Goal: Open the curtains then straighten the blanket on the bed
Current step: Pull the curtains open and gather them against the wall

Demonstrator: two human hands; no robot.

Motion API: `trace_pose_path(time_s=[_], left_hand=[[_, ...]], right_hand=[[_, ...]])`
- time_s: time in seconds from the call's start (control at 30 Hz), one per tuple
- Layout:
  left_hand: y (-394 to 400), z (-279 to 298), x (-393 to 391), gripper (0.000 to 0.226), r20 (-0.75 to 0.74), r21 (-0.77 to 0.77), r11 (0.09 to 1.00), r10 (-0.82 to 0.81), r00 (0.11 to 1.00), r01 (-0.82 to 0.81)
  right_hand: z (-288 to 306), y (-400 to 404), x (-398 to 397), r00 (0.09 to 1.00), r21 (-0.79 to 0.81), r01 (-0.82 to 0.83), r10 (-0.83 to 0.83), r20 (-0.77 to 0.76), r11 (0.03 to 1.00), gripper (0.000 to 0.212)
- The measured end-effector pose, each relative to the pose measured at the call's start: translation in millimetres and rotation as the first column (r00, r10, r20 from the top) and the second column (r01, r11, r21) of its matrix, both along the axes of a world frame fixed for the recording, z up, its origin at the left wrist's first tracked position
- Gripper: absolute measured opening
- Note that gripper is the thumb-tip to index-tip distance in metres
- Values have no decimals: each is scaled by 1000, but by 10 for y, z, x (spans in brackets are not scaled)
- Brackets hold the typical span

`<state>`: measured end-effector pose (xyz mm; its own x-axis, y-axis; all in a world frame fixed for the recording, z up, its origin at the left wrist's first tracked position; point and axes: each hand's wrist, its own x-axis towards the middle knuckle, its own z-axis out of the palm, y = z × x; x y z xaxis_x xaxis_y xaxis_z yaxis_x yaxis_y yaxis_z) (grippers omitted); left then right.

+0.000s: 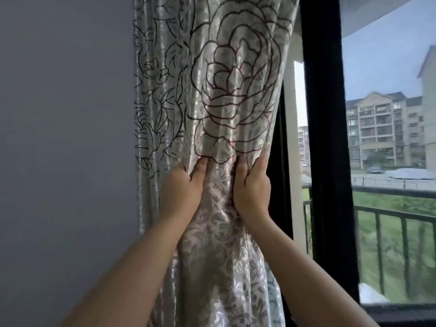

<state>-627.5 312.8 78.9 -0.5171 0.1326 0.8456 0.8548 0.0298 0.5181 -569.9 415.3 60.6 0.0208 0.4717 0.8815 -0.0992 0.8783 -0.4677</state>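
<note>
A silvery curtain [212, 79] with large outlined flowers hangs bunched against the left side of the window. My left hand [182, 188] grips a fold of it from the left, fingers dug into the cloth. A little to the right, my right hand [253, 187] holds the curtain's right edge, fingers wrapped round the fabric. Both hands pinch the gathered cloth between them at mid height. The bed and blanket are out of view.
A plain grey wall [66, 138] fills the left. The black window frame [323, 138] stands right of the curtain, with uncovered glass beyond. Outside are a balcony railing [391, 220], grass and apartment buildings [382, 128].
</note>
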Motion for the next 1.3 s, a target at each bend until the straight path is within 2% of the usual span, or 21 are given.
trace_pose_path(time_s=[0.17,0.23,0.43,0.63,0.8,0.9,0.97,1.07,1.13,1.17,1.23,1.3], left_hand=[[129,12,-636,57,-170,31,980,201,965,-198],[217,22,-981,58,-159,42,975,221,962,-217],[534,52,-2064,51,-83,25,956,292,953,-291],[708,-20,-2913,52,-71,0,924,381,922,-382],[697,-11,-3203,48,-83,-24,942,331,940,-334],[666,139,-3274,36,-40,12,952,306,951,-306],[695,319,-3265,43,21,99,963,251,968,-252],[848,618,-3231,64,48,159,980,110,993,-116],[980,764,-3248,70,9,149,988,39,999,-40],[1039,817,-3278,66,-28,131,991,15,999,-12],[1105,860,-3360,52,-132,88,996,33,991,-21],[1117,886,-3532,48,-277,45,996,84,957,-74]], right_hand=[[80,223,-803,997,34,-50,52,-59,998,43],[99,294,-1160,992,31,-80,82,-96,996,43],[133,562,-2216,987,-22,-136,134,-87,990,20],[39,701,-3153,977,0,-212,212,-33,977,25],[69,725,-3469,979,-42,-205,205,2,978,20],[227,756,-3450,997,13,-76,75,27,997,20],[420,796,-3332,998,48,3,0,-57,999,36],[751,810,-3152,956,24,-34,40,-292,999,55],[898,850,-3121,942,-21,-84,73,-327,996,50],[947,883,-3146,948,-34,-77,63,-312,996,45],[974,923,-3220,956,-41,-29,16,-293,999,40],[981,963,-3373,953,-46,45,-57,-299,998,38]])
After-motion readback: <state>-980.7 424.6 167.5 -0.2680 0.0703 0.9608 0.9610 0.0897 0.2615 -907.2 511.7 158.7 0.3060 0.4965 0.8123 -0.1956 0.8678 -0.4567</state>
